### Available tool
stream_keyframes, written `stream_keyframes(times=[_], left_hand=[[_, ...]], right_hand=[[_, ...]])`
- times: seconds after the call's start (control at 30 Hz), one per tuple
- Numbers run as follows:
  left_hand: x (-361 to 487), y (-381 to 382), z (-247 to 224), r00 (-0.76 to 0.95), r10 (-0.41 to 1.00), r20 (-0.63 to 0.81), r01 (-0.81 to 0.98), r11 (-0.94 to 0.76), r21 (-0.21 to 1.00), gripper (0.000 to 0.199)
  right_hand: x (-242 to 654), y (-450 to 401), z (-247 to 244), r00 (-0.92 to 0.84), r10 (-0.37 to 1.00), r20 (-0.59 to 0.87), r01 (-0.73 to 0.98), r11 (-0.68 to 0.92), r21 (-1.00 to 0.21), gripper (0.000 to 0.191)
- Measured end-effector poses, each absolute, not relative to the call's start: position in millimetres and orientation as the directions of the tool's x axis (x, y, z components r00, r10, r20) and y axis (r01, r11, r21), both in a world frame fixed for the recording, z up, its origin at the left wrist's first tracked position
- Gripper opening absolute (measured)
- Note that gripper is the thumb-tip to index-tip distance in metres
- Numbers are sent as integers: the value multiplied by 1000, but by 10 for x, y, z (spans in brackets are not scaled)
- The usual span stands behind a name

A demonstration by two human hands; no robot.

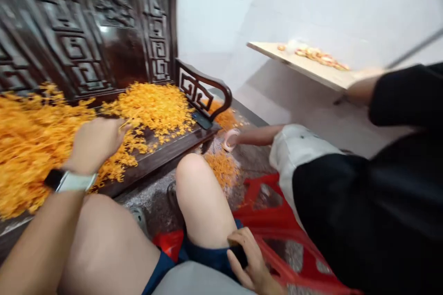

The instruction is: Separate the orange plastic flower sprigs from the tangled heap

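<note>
My left hand (98,143), with a pale-banded watch (74,181) at the wrist, is over the orange pieces (38,143) heaped on a dark carved wooden bench (138,168). Its fingers are bent and pressed together, with a thin orange piece at the fingertips. A second heap of yellow-orange pieces (155,108) lies just beyond it on the seat. Near my right thigh, my right hand (251,258) is curled around a small black object (238,254), whose details are blurred.
A person in a black top (346,193) stands at the right, one hand by a wooden board (294,59) bearing reddish pieces. Red plastic stools (273,221) stand beside my legs. More orange pieces (221,166) lie on the floor. A dark phone-like object (202,120) rests by the armrest.
</note>
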State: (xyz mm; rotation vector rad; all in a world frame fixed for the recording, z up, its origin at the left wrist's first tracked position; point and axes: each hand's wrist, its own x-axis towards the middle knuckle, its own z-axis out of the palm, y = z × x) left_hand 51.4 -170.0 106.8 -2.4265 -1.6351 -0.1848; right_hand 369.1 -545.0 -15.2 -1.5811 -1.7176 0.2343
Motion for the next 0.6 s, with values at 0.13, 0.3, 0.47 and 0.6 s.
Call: stream_keyframes(times=[0.13, 0.3, 0.47, 0.6], left_hand=[[483, -2807, 712, 401, 821, 406, 916, -374, -149, 44], [602, -4035, -13, 546, 773, 322, 820, -572, -16, 34], [477, -4813, -505, 604, 612, 510, 753, -648, -114, 20], [317, -5111, -583, 665, 524, 532, 667, -737, -109, 13]], right_hand=[[3765, -5459, -344, 167, 823, 543, 827, 183, -531, 18], [3906, -5131, -255, 32, 758, 652, 837, 336, -432, 12], [3904, -5168, -373, -103, 750, 653, 813, 442, -379, 8], [3868, -5008, -461, -60, 720, 691, 759, 482, -437, 12]])
